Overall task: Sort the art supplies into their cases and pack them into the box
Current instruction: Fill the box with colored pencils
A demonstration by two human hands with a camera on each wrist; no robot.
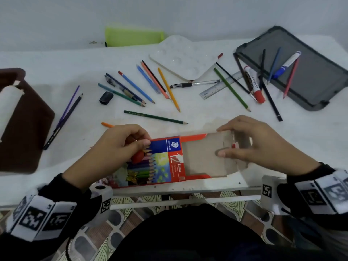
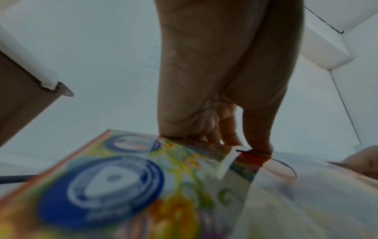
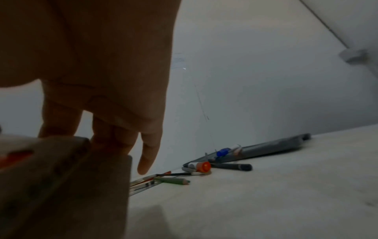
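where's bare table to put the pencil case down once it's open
Bare table lies right of the right hand, below the grey tray. A smaller patch sits between the brown box and the left hand. The middle is crowded with loose pencils.

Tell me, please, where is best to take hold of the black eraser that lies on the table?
Probably pinch the black eraser across its two long flanks, coming straight down from above. It lies flat and apart from the pencils beside it, so fingers fit on both sides; its low shape leaves little to grip from the side.
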